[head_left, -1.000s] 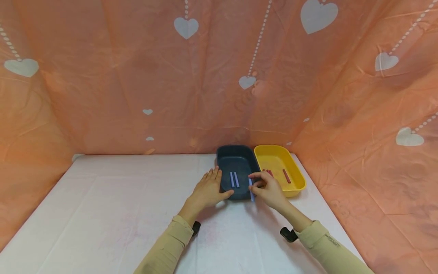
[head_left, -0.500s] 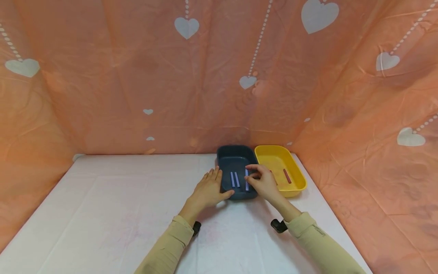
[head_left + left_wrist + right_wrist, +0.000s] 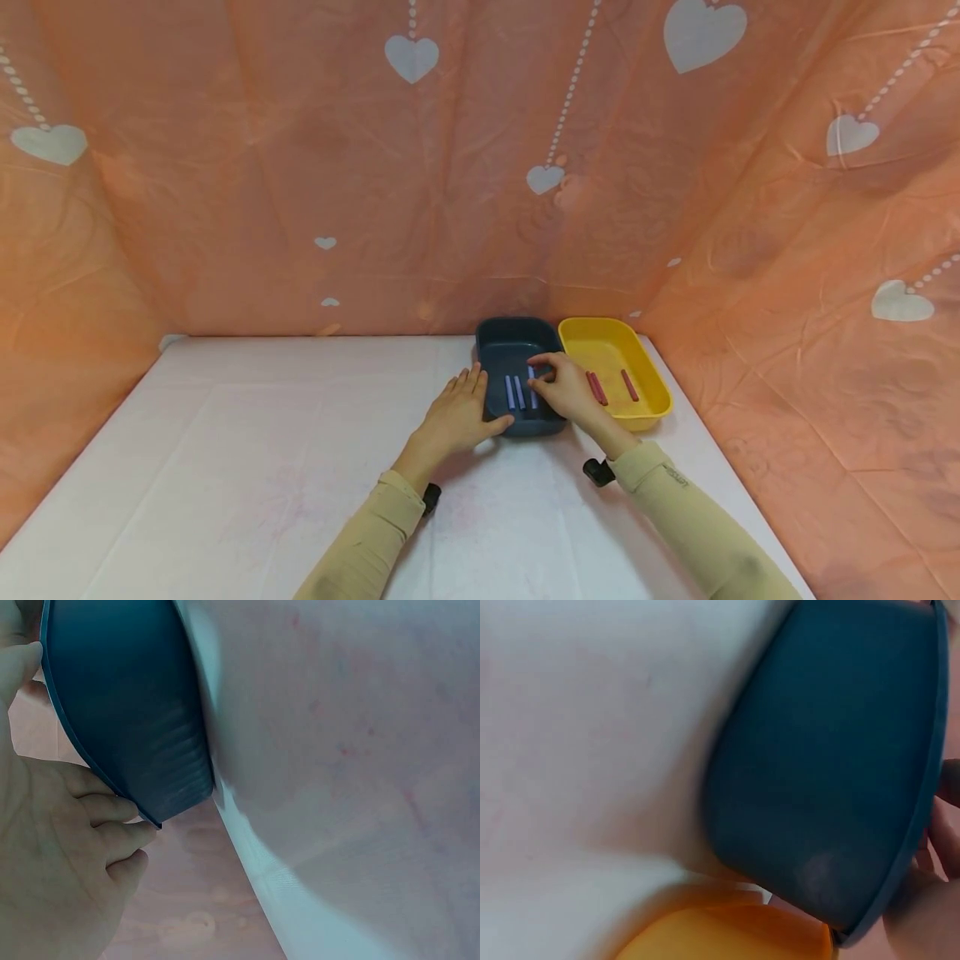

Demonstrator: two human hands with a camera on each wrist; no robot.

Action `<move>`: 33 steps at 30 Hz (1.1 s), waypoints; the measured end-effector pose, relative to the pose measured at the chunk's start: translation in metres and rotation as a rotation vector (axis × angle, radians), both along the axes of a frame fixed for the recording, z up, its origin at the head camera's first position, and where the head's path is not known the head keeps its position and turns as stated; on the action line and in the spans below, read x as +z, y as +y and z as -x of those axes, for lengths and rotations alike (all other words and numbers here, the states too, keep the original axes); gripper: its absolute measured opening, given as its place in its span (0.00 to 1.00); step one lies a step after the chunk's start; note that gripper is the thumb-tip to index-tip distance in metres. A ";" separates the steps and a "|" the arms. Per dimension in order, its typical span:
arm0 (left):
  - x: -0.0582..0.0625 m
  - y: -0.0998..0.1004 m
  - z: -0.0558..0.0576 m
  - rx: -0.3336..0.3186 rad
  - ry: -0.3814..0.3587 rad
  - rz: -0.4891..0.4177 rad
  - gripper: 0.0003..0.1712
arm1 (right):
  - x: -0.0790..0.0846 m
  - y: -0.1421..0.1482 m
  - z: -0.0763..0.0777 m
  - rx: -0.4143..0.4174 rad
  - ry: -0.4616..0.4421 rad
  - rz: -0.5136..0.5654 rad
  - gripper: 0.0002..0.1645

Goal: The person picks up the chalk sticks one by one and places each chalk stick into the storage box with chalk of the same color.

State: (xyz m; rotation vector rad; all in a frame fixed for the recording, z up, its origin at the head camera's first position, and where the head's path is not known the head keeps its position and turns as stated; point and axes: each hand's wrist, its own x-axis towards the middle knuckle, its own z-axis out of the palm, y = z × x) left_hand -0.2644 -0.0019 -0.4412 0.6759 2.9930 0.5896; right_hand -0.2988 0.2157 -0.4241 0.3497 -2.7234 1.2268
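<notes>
A dark blue tray (image 3: 516,352) stands at the back of the table. Two purple chalk sticks (image 3: 515,392) lie side by side on its floor. My right hand (image 3: 567,393) reaches over the tray's right side and pinches a third purple chalk stick (image 3: 533,400), to the right of that pair. My left hand (image 3: 453,417) rests on the tray's left edge with fingers extended; in the left wrist view its fingertips (image 3: 124,840) touch the rim. The right wrist view mostly shows the tray's outer wall (image 3: 817,750), with part of my right hand beyond the rim.
Right of the blue tray stands a yellow tray (image 3: 600,337) holding several red sticks (image 3: 629,385). A white cloth (image 3: 300,433) covers the table. Orange sheeting (image 3: 450,208) with white hearts hangs behind and at both sides.
My right hand has moved left and slightly away from me, carrying its purple chalk stick from the tray's near right edge to beside the other two. My left hand has stayed put.
</notes>
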 end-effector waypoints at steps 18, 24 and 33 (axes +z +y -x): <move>-0.001 -0.001 0.000 -0.010 0.002 0.001 0.57 | -0.011 -0.009 0.031 0.012 -0.066 -0.211 0.17; -0.002 -0.001 0.001 -0.008 -0.001 0.014 0.57 | -0.015 -0.011 0.038 -0.007 -0.115 -0.276 0.18; -0.001 0.000 0.001 -0.011 -0.015 0.027 0.58 | -0.020 -0.012 0.042 -0.010 -0.147 -0.317 0.18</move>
